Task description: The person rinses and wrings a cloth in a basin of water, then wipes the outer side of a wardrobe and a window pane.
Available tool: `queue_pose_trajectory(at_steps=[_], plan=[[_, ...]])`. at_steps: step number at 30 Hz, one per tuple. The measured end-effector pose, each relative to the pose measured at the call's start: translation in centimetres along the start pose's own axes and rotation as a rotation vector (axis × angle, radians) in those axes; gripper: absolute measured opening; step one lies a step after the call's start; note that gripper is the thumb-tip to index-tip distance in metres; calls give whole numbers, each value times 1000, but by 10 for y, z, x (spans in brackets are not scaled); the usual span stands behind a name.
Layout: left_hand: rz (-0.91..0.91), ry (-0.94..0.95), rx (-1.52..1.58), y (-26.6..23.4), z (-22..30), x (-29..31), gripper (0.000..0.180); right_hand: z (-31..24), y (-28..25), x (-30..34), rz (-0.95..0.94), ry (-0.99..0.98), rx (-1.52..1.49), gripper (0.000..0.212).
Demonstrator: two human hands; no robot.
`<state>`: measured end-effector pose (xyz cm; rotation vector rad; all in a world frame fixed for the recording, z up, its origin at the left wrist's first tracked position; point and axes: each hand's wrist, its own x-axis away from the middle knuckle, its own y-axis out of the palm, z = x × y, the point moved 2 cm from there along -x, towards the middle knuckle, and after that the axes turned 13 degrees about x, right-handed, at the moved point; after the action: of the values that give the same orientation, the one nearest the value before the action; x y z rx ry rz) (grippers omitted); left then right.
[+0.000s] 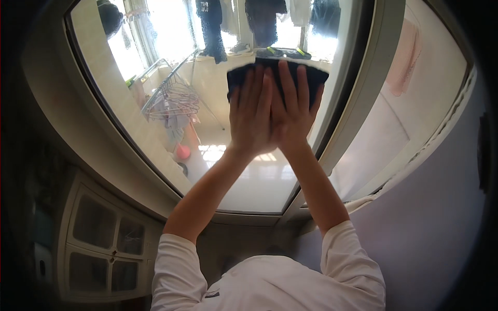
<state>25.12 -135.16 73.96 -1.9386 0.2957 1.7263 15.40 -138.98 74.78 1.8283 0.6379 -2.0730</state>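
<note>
A dark navy or black cloth [315, 76] lies spread against the upper part of a glass pane [249, 194] in front of me. Over its left half my left hand [250, 122] rests flat, fingers stretched upward. My right hand [294, 111] lies beside it on the right half, with its fingers fanned apart. Both palms face the glass and the hands touch or overlap slightly near the thumbs. The cloth's middle is hidden under them, and its corners stick out on both sides.
A light door frame [358, 114] borders the pane on the right, with a pale curtain [436, 150] beyond. Through the glass show a drying rack with hangers [174, 98], hanging clothes [262, 20] and a pink round object [183, 152]. A paned cabinet [106, 238] stands lower left.
</note>
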Motion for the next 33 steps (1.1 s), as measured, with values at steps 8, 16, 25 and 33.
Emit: queue_pose_trajectory(at_steps=[8, 16, 25, 33], plan=[[41, -21, 0, -18, -21, -3, 84, -27, 14, -14, 80, 27, 107, 43], [-340, -492, 134, 12, 36, 299, 69, -50, 19, 327, -374, -292, -122, 54], [-192, -510, 148, -14, 10, 262, 87, -84, 20, 236, -282, -264, -133, 46], [99, -117, 43, -121, -85, 38, 88, -151, 27, -29, 138, -87, -273, 41]])
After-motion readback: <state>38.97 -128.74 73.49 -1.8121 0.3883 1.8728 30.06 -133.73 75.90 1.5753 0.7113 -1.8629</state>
